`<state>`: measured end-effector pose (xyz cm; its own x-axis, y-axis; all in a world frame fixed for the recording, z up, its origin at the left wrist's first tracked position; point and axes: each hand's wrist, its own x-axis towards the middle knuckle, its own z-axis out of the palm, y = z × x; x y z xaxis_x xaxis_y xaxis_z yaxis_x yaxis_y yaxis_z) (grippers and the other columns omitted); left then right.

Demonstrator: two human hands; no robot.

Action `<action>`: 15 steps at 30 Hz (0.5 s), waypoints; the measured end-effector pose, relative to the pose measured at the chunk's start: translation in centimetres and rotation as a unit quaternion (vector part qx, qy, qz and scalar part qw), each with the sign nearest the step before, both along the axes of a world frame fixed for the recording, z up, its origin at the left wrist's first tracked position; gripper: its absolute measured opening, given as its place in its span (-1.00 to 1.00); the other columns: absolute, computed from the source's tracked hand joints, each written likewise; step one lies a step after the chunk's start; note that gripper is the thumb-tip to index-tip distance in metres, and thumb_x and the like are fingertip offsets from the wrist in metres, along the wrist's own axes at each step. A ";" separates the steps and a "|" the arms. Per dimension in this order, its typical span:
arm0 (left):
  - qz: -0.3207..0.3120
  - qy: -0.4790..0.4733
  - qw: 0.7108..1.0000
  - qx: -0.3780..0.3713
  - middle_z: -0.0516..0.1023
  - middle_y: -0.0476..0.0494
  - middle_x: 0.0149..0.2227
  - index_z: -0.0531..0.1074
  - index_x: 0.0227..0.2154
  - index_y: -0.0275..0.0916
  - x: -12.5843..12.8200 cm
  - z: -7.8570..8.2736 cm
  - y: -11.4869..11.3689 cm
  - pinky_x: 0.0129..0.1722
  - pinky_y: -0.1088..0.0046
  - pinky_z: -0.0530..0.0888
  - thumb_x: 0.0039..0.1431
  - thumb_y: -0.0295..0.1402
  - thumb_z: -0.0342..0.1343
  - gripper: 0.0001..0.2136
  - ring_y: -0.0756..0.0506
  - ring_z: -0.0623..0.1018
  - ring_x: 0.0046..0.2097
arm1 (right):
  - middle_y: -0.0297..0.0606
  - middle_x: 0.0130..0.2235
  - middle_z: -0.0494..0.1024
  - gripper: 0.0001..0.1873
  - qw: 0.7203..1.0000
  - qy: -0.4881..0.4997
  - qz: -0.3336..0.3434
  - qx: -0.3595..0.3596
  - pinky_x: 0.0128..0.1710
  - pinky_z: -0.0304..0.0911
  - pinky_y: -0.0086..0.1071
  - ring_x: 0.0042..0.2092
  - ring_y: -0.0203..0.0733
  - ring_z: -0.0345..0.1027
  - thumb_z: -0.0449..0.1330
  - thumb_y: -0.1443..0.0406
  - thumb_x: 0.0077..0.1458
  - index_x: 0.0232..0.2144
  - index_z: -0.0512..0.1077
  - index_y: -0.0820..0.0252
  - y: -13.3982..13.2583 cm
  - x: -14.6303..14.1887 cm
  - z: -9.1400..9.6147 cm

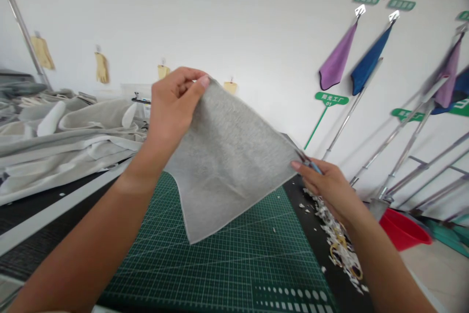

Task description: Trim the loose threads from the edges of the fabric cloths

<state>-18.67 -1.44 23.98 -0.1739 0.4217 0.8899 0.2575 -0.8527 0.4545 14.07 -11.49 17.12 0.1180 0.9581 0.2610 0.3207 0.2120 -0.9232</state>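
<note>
Over a green cutting mat on the bench, the left hand pinches one corner of a grey cloth square, held up in the air, while the right hand grips the opposite corner along with a slim blue tool, just beside a heap of white scraps.

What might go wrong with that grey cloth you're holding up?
The slim blue-handled tool pinched in the right hand sits right at the edge of the square grey cloth, so it might snag or poke it. The cloth might also slip from the left hand and drop onto the white paper-like scraps beside the green grid cutting mat, picking up bits.
</note>
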 end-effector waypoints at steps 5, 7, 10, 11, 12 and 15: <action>0.016 0.042 0.999 -0.003 0.44 0.02 -0.36 0.52 -0.07 -0.20 -2.6 3.0 -4.3 -0.20 0.19 0.49 0.27 -0.10 0.11 -0.67 -0.15 0.60 -0.16 | -0.51 -0.56 -0.09 -0.51 0.973 0.116 -0.033 0.197 -0.61 -0.40 -0.37 -0.58 -0.44 -0.26 0.37 0.28 0.11 -0.55 0.08 0.11 -2.4 0.3 5.5; 0.019 0.058 0.998 -0.019 0.44 0.01 -0.30 0.50 -0.05 -0.16 -3.1 3.7 -6.0 -0.24 0.12 0.48 0.27 -0.09 0.08 -0.67 -0.25 0.60 -0.09 | -0.52 -0.55 -0.11 -0.49 0.957 0.130 -0.042 0.257 -0.62 -0.41 -0.36 -0.59 -0.45 -0.27 0.36 0.34 0.11 -0.56 0.05 0.11 -3.7 -0.1 7.1; 0.012 0.068 0.996 -0.054 0.44 -0.01 -0.24 0.49 -0.06 -0.12 -3.6 4.1 -7.4 -0.27 0.06 0.46 0.25 -0.09 0.10 -0.69 -0.35 0.57 -0.02 | -0.53 -0.56 -0.17 -0.47 0.950 0.134 -0.043 0.279 -0.62 -0.44 -0.35 -0.61 -0.46 -0.33 0.31 0.33 0.18 -0.59 0.01 0.12 -5.2 -0.4 8.4; 0.003 0.073 0.995 -0.071 0.44 -0.02 -0.24 0.49 -0.08 -0.12 -3.9 3.9 -7.4 -0.28 0.05 0.47 0.24 -0.10 0.11 -0.70 -0.35 0.58 -0.02 | -0.53 -0.57 -0.19 -0.47 0.953 0.138 -0.036 0.266 -0.63 -0.44 -0.35 -0.61 -0.47 -0.34 0.29 0.31 0.20 -0.59 0.01 0.12 -5.3 -0.4 8.5; -0.009 0.080 0.993 -0.091 0.45 -0.03 -0.26 0.50 -0.10 -0.13 -4.1 3.7 -7.0 -0.29 0.06 0.49 0.23 -0.11 0.13 -0.72 -0.33 0.58 -0.05 | -0.53 -0.57 -0.21 -0.47 0.959 0.144 -0.024 0.242 -0.63 -0.44 -0.34 -0.62 -0.46 -0.35 0.27 0.29 0.21 -0.60 0.00 0.12 -5.3 -0.4 8.4; -0.040 0.108 0.981 -0.158 0.49 -0.08 -0.32 0.54 -0.18 -0.19 -5.2 2.1 -4.1 -0.30 0.15 0.54 0.19 -0.14 0.20 -0.75 -0.19 0.59 -0.18 | -0.54 -0.59 -0.19 -0.44 0.980 0.157 0.012 0.123 -0.66 -0.40 -0.36 -0.63 -0.46 -0.32 0.27 0.18 0.21 -0.61 -0.01 0.11 -3.5 -0.1 6.6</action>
